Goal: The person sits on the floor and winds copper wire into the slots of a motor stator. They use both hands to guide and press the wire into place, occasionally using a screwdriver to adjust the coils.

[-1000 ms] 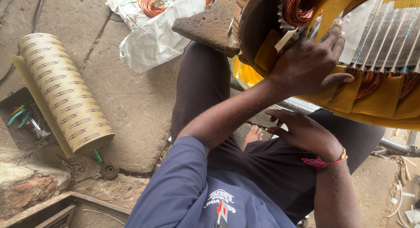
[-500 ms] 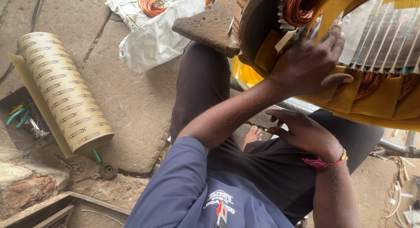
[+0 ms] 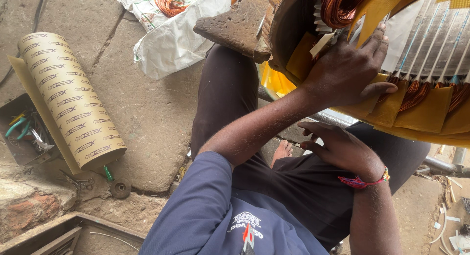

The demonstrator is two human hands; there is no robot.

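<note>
Copper wire (image 3: 342, 5) in shiny orange loops fills the big round motor shell (image 3: 289, 25) at the top right. Yellow paper sheets (image 3: 421, 108) are tucked between the wire bundles, and thin pale strips run in rows along the inside of the shell. More wire shows low down behind the yellow sheets.

Right on these sheets lies the left hand (image 3: 347, 71). Its fingers are spread and lie flat, pressing on the yellow paper and the pale strips, with the thumb sticking out to the right. It grips nothing that I can see. The wire loops sit just above its fingertips.

Below it, near the person's lap, is the right hand (image 3: 342, 147). Its fingers are loosely curled and I cannot tell if it holds anything. A bright thread band (image 3: 364, 181) is on that wrist.

A rough wooden block (image 3: 235, 25) leans against the shell on its left side. Farther left on the stone floor (image 3: 147, 113) lies a white bag (image 3: 176, 39) with more copper wire in it. Well apart, near the left edge of the floor, rests a fat roll of tan paper (image 3: 68, 98), and beside it a small box of tools (image 3: 22, 132) with green handles.
</note>
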